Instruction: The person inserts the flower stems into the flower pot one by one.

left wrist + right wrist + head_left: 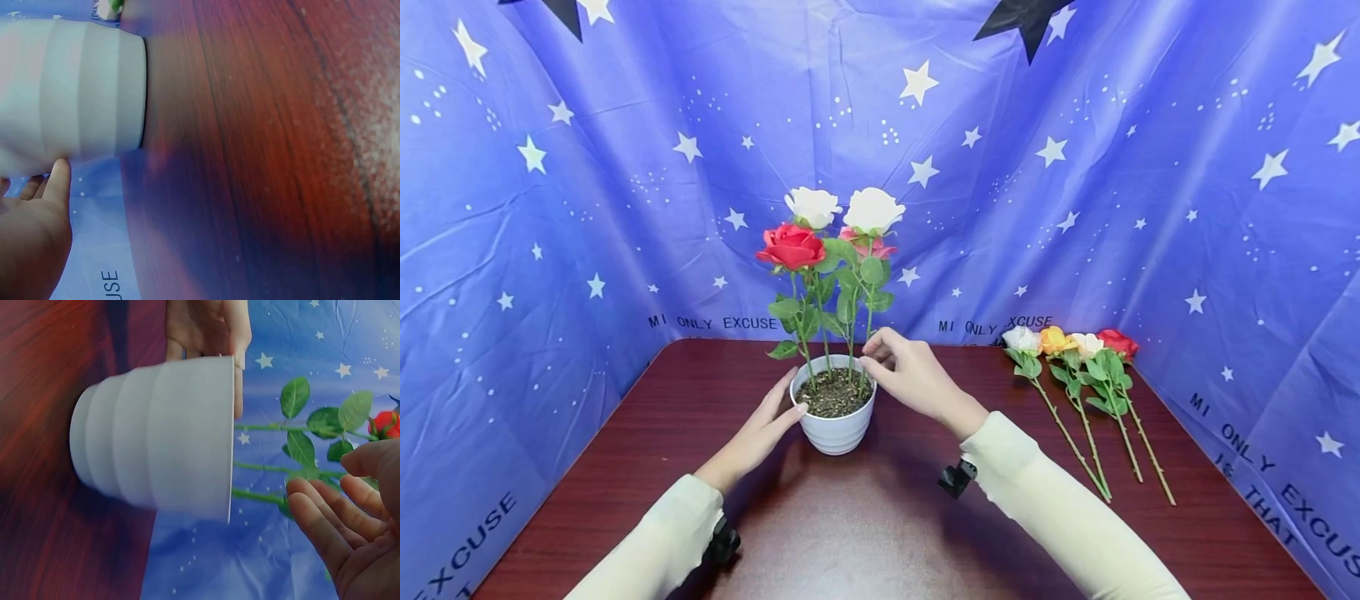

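Note:
A white ribbed flower pot (837, 435) stands upright on the table, filled with dark soil (833, 400). Rising from the soil are a red rose (792, 247), two white roses (874, 210) and a pink rose (883, 247) partly hidden behind leaves. My left hand (763, 432) rests against the pot's left side, thumb by the front rim and fingers extended along the wall. Beside the right rim, my right hand (919, 382) has loosely bent fingers close to the stems. In the right wrist view its fingers (325, 519) are spread with nothing gripped.
Several loose roses lie side by side on the right of the dark red wooden table (850, 533): a white rose (1022, 340), an orange rose (1056, 340), a cream rose (1087, 345) and a red rose (1117, 343). A blue star-patterned curtain (820, 108) surrounds the table's back and sides.

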### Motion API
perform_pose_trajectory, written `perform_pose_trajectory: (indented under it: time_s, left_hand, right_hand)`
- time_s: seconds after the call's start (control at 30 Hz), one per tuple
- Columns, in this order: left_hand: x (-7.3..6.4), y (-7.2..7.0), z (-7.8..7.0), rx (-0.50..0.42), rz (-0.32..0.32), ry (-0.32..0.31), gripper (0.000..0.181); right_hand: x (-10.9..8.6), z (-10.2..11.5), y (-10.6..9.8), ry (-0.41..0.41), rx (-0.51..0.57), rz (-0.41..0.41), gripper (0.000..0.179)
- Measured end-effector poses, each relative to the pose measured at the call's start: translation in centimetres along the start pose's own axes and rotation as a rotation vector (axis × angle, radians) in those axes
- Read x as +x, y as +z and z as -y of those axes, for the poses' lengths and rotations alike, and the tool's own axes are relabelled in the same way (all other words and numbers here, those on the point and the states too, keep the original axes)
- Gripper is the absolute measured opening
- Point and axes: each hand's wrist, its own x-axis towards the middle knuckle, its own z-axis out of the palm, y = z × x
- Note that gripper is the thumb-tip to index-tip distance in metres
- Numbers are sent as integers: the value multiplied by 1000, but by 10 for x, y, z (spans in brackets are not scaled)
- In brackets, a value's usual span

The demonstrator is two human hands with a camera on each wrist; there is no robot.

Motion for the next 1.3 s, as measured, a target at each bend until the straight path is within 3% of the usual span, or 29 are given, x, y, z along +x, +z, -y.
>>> perform_pose_trajectory:
  time_s: [0.4,0.9,1.3]
  left_hand:
    - [0,0,-2,-10,-2,-5,67]
    - [0,1,2,31,-13,13,68]
    - [-1,1,0,9,-6,12,67]
  right_hand:
    - [-21,-27,-38,45,-53,-23,8]
    - [-50,-70,-85,204,-57,-26,13]
    - [-79,-111,-124,316,-70,-16,20]
